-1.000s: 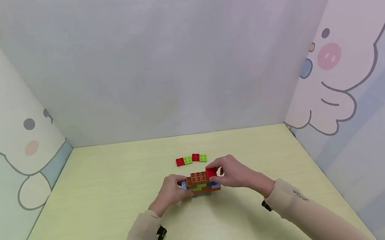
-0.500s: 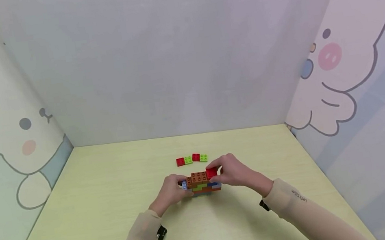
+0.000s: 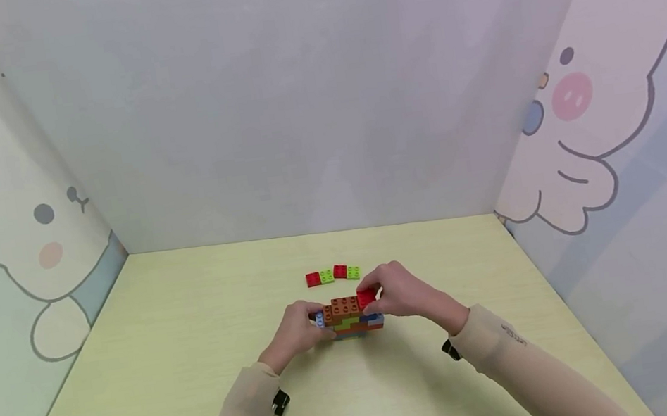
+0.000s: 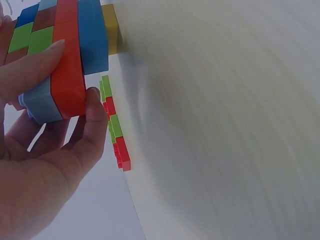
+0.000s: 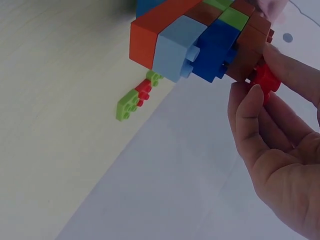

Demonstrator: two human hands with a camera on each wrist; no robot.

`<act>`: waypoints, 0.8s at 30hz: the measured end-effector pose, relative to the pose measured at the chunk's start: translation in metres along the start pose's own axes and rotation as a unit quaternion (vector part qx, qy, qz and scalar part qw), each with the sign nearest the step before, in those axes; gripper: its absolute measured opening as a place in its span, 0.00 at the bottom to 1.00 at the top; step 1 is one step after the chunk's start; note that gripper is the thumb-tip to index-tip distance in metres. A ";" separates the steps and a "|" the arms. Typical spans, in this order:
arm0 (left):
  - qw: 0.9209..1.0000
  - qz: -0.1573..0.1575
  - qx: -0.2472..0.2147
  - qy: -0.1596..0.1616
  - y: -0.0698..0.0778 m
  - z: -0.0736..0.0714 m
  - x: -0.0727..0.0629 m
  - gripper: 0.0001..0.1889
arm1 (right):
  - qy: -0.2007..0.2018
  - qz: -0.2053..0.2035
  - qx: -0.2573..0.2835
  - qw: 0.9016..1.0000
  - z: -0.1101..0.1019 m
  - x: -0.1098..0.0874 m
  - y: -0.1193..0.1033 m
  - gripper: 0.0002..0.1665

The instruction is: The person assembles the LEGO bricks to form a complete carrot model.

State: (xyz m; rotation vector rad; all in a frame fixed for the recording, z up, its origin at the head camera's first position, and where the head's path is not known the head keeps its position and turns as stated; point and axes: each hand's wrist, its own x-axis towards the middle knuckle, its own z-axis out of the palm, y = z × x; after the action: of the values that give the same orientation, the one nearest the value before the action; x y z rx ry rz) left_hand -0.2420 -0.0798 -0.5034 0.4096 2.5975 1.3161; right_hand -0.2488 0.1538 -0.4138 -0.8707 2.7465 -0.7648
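Note:
A stepped block of stacked toy bricks [image 3: 344,306], in brown, green, blue and red-orange layers, stands in front of the person. My left hand [image 3: 293,331] grips its left end. In the left wrist view the thumb [image 4: 35,70] lies across the side and a fingertip touches the red-orange layer. My right hand [image 3: 399,290] pinches a small red brick [image 5: 265,81] between thumb and fingers. This red brick sits at the right end of the top brown row, right beside the brown brick [image 5: 247,52] and over the dark blue one [image 5: 215,47], whose studs show.
Beyond the block, two red and two green bricks alternate in a short row on the pale wooden table [image 3: 206,304]; one is a red brick [image 3: 314,280], another a green brick [image 3: 352,273]. Walls [image 3: 293,100] with cartoon animals at the sides enclose the table.
My right hand and forearm have shifted slightly left and up, the fingers staying on the red brick. My left hand and the block hold nearly still.

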 end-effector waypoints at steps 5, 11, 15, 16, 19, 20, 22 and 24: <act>1.000 -0.003 -0.001 0.001 0.001 -0.001 0.000 0.21 | -0.009 0.010 0.014 1.000 -0.002 0.001 -0.001 0.15; 1.000 0.006 0.001 -0.004 0.001 -0.002 0.000 0.21 | -0.015 0.027 0.029 0.999 0.000 0.000 0.000 0.15; 1.000 0.011 0.003 -0.002 0.001 -0.003 -0.001 0.21 | -0.009 0.030 0.023 0.999 0.000 0.000 -0.002 0.15; 1.000 0.011 0.003 -0.001 0.001 -0.003 -0.001 0.21 | -0.007 0.029 0.019 0.999 0.001 0.000 -0.003 0.15; 1.000 0.011 -0.002 -0.002 0.001 -0.003 0.000 0.21 | 0.000 0.028 0.005 1.000 0.001 0.000 -0.007 0.14; 1.000 0.010 -0.004 -0.002 0.001 -0.003 0.000 0.21 | 0.002 0.026 0.002 1.000 0.002 0.000 -0.007 0.14; 1.000 0.008 -0.006 -0.002 0.002 -0.003 -0.001 0.22 | 0.000 0.023 -0.002 1.000 0.002 0.000 -0.009 0.14; 1.000 0.007 -0.006 -0.003 0.002 -0.003 -0.001 0.22 | -0.004 0.024 -0.002 1.000 0.002 0.000 -0.008 0.14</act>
State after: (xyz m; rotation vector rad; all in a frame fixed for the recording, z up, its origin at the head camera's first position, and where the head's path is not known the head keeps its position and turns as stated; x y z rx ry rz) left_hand -0.2417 -0.0814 -0.5004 0.4305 2.5857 1.3331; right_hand -0.2439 0.1475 -0.4109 -0.8020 2.7526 -0.7469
